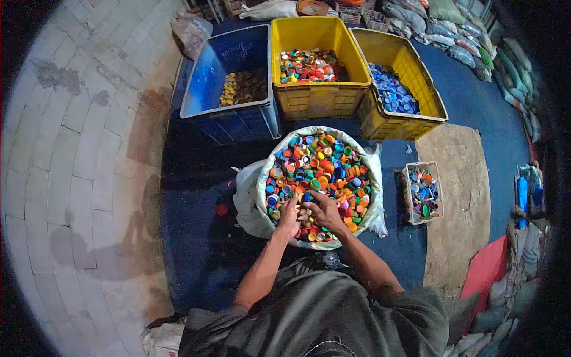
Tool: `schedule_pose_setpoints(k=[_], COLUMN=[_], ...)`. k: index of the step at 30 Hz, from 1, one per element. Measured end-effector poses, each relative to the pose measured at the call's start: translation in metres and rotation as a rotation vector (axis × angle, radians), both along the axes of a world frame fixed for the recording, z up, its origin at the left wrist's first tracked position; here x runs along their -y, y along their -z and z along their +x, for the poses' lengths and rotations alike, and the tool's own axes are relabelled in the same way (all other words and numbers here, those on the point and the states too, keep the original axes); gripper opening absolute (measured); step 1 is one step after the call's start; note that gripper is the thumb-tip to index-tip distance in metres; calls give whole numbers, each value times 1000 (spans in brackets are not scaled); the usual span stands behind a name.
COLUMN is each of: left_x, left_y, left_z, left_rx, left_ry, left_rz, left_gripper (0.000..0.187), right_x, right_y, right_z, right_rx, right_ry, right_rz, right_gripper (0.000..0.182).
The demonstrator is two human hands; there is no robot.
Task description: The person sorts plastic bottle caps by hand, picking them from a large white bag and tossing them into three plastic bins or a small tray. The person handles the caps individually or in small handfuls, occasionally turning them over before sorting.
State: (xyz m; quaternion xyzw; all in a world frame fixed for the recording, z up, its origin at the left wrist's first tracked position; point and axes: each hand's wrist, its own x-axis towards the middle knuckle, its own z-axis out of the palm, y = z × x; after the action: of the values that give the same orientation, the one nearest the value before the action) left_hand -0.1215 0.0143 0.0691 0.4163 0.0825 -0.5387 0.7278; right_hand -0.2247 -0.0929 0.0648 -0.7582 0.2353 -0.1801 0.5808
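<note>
A round white sack (376,196) with a rolled rim is full of plastic bottle caps (321,163) in many colours. My left hand (289,219) is over the near part of the pile, its fingers curled in; what they hold is too small to make out. Close beside it, my right hand (326,212) points inward, thumb and forefinger closed around a blue bottle cap (307,197). The fingertips of both hands almost meet above the caps.
Beyond the sack stand a blue bin (199,77) with yellowish caps, a yellow bin (321,92) with mostly red caps, and another yellow bin (431,89) with blue caps. A white basket (441,193) of mixed pieces sits right. A red cap (222,209) lies left.
</note>
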Motion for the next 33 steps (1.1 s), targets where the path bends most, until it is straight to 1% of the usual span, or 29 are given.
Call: schedule_pose_setpoints(k=[3,4,5,6,7,9,11,12,13,15,16,17,19,20,21,22,23,24,25,26,27,28,29,30,32,33], left_x=[4,6,7,1,-2,-9,-18,-20,-22,-25,-24,-24,-5,10,24,44,54,59,65,75,77,72,66,64,50,39], left_y=[4,3,1,12,18,26,22,29,36,41,39,38,26,30,7,-21,-72,-76,-75,-112,-146,-134,-119,-113,-92,-71], left_z=[7,11,14,20,25,33,37,39,41,52,58,63,95,124,151,180,198,231,262,263,255,265,275,273,253,240], left_rx=[-85,-127,-170,-206,-202,-192,-128,-87,-47,-99,-113,-128,-205,-185,-148,-184,-220,-67,-36,38,-29,37,103,103,88,156], left_ry=[-90,-120,-149,-131,-132,-138,-153,-178,-204,-235,-255,-274,-299,-311,-328,-435,-444,-293,-224,-398,-513,-408,-301,-372,-508,-480], left_rz=[15,20,24,-95,-102,-114,-76,-55,-33,-71,-80,-88,-230,-239,-313,-459,-429,-576,-681,-546,-423,-484,-542,-446,-231,-168], left_gripper=[22,22,22,21,21,22,17,16,14,12,12,12,16,21,29,40,55,74,84,104,120,123,128,121,109,95], right_x=[-1,-3,-2,1,4,12,25,26,23,17,16,17,23,32,39,45,58,72,85,97,100,102,103,100,86,77], right_y=[-7,-23,-19,-12,-5,6,14,19,16,6,2,5,19,17,-25,-67,-85,-103,-120,-117,-119,-117,-115,-117,-109,-99], right_z=[8,11,13,15,17,16,14,12,13,19,26,36,65,85,113,140,161,182,203,221,229,226,222,214,186,165], right_rx=[-154,-46,-33,-19,-5,159,332,347,327,285,222,228,241,325,360,394,522,645,759,902,1044,928,810,687,541,458], right_ry=[15,88,196,303,409,468,512,472,484,504,485,422,298,153,183,212,126,31,-71,-260,-449,-251,-60,128,193,231], right_rz=[315,183,305,427,547,914,1278,1328,1347,1385,1434,1424,1400,1280,1286,1291,1338,1391,1444,1486,1516,1457,1389,1316,1097,991], right_gripper=[44,47,50,52,55,41,28,20,19,18,16,15,14,14,15,17,13,14,18,15,12,5,3,10,26,34])
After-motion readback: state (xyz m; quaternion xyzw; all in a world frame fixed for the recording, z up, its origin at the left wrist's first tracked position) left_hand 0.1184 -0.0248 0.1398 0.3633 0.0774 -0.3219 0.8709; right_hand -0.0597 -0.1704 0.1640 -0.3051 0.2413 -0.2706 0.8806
